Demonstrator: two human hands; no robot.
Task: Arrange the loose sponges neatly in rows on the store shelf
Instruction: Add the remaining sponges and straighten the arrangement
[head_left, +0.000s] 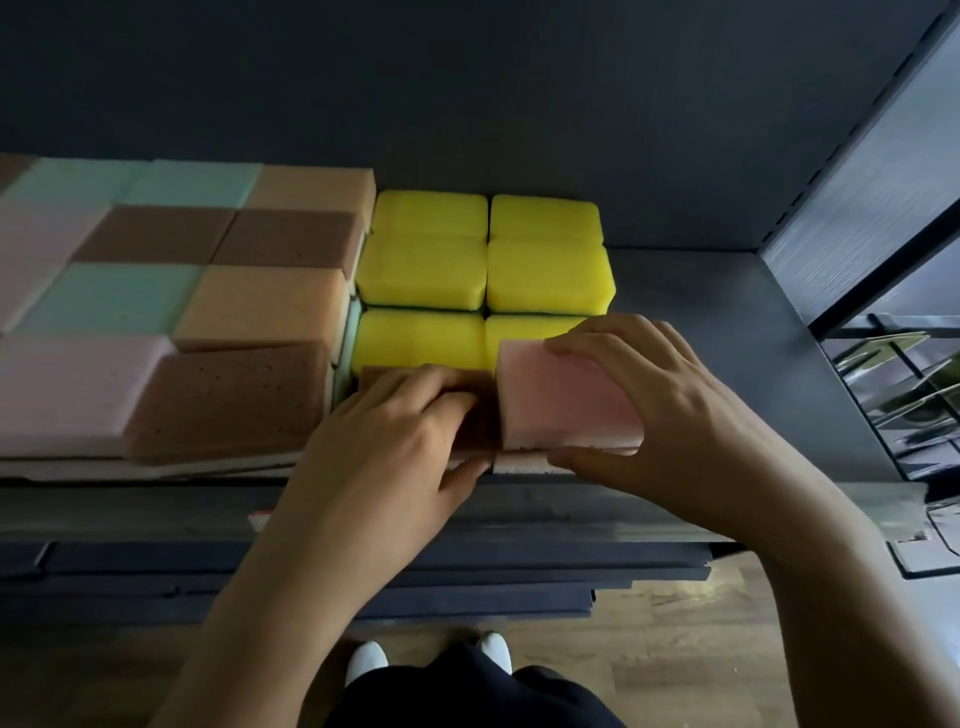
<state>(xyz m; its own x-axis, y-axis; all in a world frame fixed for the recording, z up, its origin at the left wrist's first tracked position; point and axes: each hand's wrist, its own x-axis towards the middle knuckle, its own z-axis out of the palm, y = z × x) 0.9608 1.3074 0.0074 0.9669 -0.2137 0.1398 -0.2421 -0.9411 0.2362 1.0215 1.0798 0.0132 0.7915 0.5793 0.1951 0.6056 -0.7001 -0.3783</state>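
Observation:
A pink sponge (563, 400) sits at the front of the dark shelf (727, 322), right in front of the yellow sponges (483, 275). My right hand (660, 410) grips it, fingers over its far right corner and thumb against its front edge. Just left of it lies a brown sponge (376, 375), mostly hidden under my left hand (384, 452), which holds it with fingers curled over the top and thumb at the front. The yellow sponges stand in two tidy columns. Rows of teal, brown, orange and pink sponges (208, 312) fill the left of the shelf.
Bare shelf surface lies to the right of the yellow sponges, up to the dark side panel (852, 197). The shelf's front lip (571, 509) runs below my hands. A wire rack (904, 395) stands at the right. Wooden floor (675, 649) and my white shoes show below.

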